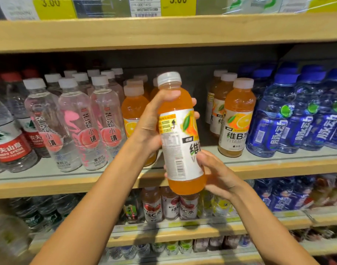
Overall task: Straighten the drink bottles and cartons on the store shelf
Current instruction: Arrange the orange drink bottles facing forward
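I hold an orange vitamin drink bottle (180,134) with a white cap in front of the middle shelf (269,167), lifted off it and leaning slightly. My left hand (154,121) grips its upper half, fingers wrapped round behind. My right hand (215,169) holds the lower part from the right side. The label faces partly right, barcode toward me. More orange bottles stand on the shelf: one row behind my left hand (133,108) and another row to the right (237,117). A gap lies between those rows.
Clear peach-label water bottles (106,121) and red-label water bottles (8,138) stand left. Blue drink bottles (297,115) fill the right. A wooden shelf board (163,31) runs above. Lower shelves hold small cherry-label bottles (170,203) and other drinks.
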### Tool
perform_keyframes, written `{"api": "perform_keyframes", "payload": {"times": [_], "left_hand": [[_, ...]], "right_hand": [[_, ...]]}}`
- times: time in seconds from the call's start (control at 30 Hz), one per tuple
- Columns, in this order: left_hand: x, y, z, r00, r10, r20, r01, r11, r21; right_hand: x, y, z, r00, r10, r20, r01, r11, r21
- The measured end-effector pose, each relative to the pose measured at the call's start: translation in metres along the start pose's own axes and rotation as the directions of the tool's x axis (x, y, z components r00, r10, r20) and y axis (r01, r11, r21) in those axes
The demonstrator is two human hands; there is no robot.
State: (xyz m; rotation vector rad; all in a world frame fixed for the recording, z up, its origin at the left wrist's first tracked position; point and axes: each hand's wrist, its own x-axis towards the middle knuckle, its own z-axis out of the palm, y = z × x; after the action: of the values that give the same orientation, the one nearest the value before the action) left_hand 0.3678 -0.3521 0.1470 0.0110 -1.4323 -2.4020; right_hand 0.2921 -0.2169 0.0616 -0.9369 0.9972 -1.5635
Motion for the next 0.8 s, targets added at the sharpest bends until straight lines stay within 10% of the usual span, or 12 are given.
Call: {"api": "perform_keyframes", "payload": {"times": [0.13,0.3,0.53,0.8], "left_hand": [[0.006,-0.002,-0.006,0.948,-0.027,0.317,0.089,0.979,-0.184],[0.008,-0.005,-0.010,0.918,-0.007,0.396,0.096,0.974,-0.207],[0.000,-0.005,-0.016,0.994,0.107,0.010,-0.104,0.937,0.334],[-0.006,-0.016,-0.004,0.832,0.510,-0.218,-0.223,0.667,0.711]], "right_hand": [[0.007,-0.001,0.008,0.980,-0.035,0.197,0.036,0.999,0.002],[0.011,-0.003,0.016,0.989,-0.115,0.095,0.128,0.980,-0.149],[0.009,-0.008,0.014,0.941,-0.302,-0.152,0.212,0.878,-0.430],[0.019,0.000,0.014,0.828,-0.436,-0.353,0.179,0.802,-0.570]]}}
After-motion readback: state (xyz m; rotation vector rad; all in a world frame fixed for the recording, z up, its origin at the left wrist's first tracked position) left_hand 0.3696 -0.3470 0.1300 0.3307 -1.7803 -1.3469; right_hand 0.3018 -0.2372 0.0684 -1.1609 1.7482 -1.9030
